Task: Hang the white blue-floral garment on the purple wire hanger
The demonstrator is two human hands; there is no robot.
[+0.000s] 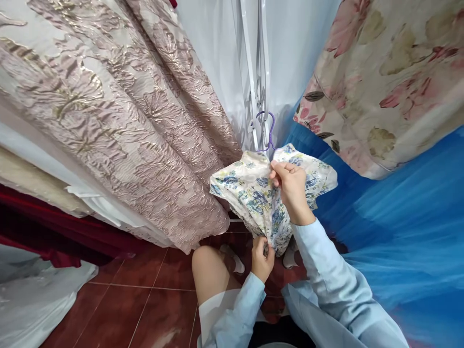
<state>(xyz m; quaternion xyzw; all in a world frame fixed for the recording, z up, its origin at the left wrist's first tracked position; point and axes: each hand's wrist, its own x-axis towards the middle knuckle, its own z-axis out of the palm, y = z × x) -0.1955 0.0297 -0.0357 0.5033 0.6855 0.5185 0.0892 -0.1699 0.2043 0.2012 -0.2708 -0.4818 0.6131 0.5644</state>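
A small white garment (255,195) with a blue and yellow flower print hangs in front of me on a purple hanger (271,130). Pinched fingers of my right hand (292,186) grip its front just below the neckline. Lower down, my left hand (263,258) is closed on the same garment's front edge. The cloth is drawn taut between the two hands. What exactly lies between the fingertips is too small to make out.
White metal bars (250,72) stand behind the hanger. A pink brocade gown (145,121) hangs close on the left, with dark red cloth (43,232) beyond it. To the right hang a floral fabric (380,96) and blue tulle (406,232). Red tiles (145,290) cover the floor.
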